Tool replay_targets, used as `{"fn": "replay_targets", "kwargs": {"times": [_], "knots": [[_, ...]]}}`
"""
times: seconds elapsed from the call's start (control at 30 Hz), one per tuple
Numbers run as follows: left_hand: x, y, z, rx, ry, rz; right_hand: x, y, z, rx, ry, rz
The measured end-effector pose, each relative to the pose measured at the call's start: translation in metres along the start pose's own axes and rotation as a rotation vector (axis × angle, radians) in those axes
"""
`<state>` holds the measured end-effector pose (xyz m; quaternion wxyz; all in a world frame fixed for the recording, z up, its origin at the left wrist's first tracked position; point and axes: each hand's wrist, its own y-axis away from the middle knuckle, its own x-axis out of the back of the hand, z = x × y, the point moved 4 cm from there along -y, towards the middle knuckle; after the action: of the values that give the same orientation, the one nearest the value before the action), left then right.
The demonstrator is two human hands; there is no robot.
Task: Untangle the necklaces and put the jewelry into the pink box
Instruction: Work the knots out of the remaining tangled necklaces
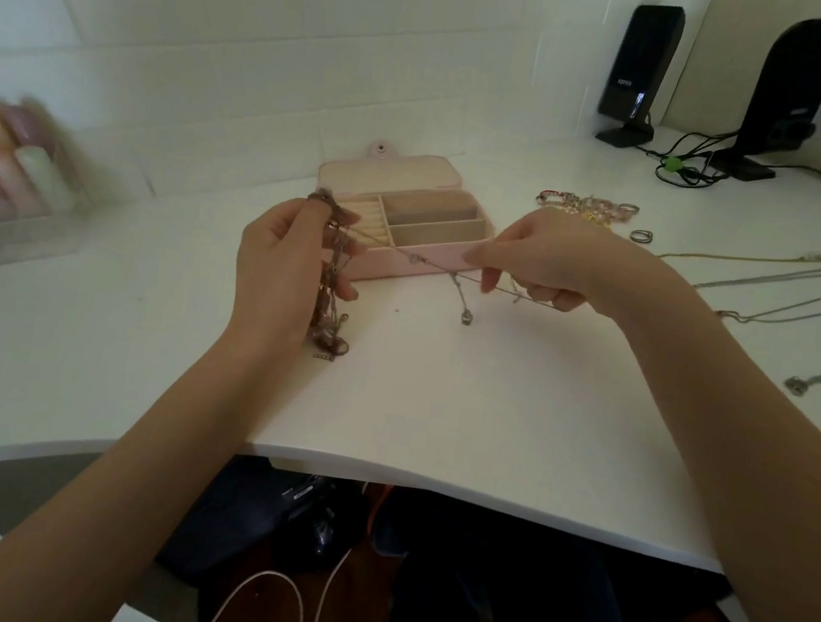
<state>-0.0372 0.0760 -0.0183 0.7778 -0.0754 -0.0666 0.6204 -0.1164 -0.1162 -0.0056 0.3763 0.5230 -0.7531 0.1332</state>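
The untangling step is in hand, and nothing shows in the compartments of the open pink rectangular jewelry box (420, 260), which sits on the white table (438, 407) just beyond the hands, lid folded back toward the far wall. The left hand (285, 264) grips a dangling clump of knotted brownish-pink chains (330, 296), fingers curled round it, the tail of the clump reaching down to the tabletop. The right hand (544, 260) pinches a thin silver chain (435, 264) drawn taut between the two hands, a small metal pendant (466, 316) hanging from it. The next move, I judge, calls for easing this strand out of the clump gently, since fine links snag and kink easily. To the right lie long slender silver and gold necklaces (773, 288), already laid out straight, with a heap of colourful beaded bracelets and rings (591, 209) farther back.
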Motion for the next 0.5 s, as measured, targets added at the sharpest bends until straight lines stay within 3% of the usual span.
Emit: {"fn": "replay_targets", "kwargs": {"times": [0.23, 0.4, 0.5], "knots": [[0.0019, -0.0021, -0.0015, -0.022, -0.003, 0.05, 0.0024, -0.0016, 0.0035, 0.012, 0.153, 0.074], [0.0055, -0.0047, -0.0036, 0.006, 0.03, 0.093, 0.0002, 0.0012, -0.0009, 0.06, 0.125, -0.052], [0.0044, -0.0037, -0.0046, 0.025, 0.021, 0.063, 0.0004, 0.0026, -0.0012, 0.107, 0.187, -0.045]]}}
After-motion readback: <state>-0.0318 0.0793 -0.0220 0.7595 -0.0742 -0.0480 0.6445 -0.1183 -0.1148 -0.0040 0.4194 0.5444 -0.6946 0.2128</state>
